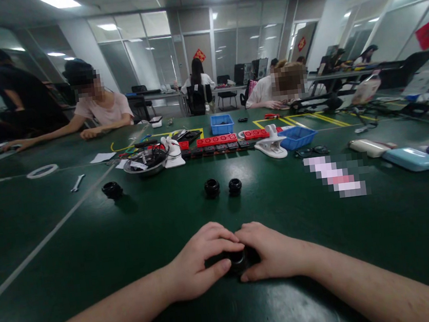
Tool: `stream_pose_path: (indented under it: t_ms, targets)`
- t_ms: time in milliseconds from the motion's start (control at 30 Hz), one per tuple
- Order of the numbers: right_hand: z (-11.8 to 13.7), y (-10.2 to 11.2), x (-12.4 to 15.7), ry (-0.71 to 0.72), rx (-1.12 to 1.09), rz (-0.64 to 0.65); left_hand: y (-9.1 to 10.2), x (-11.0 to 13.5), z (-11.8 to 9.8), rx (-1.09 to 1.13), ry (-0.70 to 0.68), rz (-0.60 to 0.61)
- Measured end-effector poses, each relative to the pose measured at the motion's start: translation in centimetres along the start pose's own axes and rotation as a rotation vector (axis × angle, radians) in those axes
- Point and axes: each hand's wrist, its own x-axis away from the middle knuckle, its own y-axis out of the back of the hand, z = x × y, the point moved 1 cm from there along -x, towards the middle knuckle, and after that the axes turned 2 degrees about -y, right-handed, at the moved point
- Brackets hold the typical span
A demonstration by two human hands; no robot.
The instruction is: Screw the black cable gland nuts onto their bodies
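Close to me on the green table, a black round fitting, which looks like a cable gland (238,262), stands between my two hands. My left hand (204,258) curls round its left side, thumb low and fingers over the top. From the right, my right hand (273,251) closes about the same piece, its thumb near the table and fingertips meeting those of the left. The fingers partly cover the fitting. Two similar black fittings, a left one (212,188) and a right one (235,186), stand farther out. Another black fitting (112,190) lies to the left.
A wrench (78,183) and a white ring (42,171) lie left. Red power strips (216,140), a metal bowl (146,170) of cables and a blue bin (297,138) form a row beyond. Cases (413,159) lie right. Across the table sit other people (102,109).
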Motion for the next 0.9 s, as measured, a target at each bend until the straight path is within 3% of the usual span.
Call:
stream_pose_path:
  t_ms: [300,533,667,800,900]
  targets:
    - [0.0,0.1,0.0,0.024,0.030,0.017,0.0,-0.4,-0.4,-0.034,0.163,0.051]
    - [-0.1,-0.2,-0.1,0.022,0.065,-0.005,-1.8,-0.1,0.2,-0.158,0.280,-0.160]
    - [-0.2,-0.2,-0.1,0.034,0.045,-0.006,-2.1,0.4,0.9,-0.145,0.229,-0.171]
    - [0.0,0.1,0.0,0.016,0.023,0.000,-1.2,0.6,1.1,-0.127,0.137,-0.232]
    - [0.0,0.1,0.0,0.016,0.016,-0.001,-0.4,0.4,0.9,-0.117,0.030,-0.167]
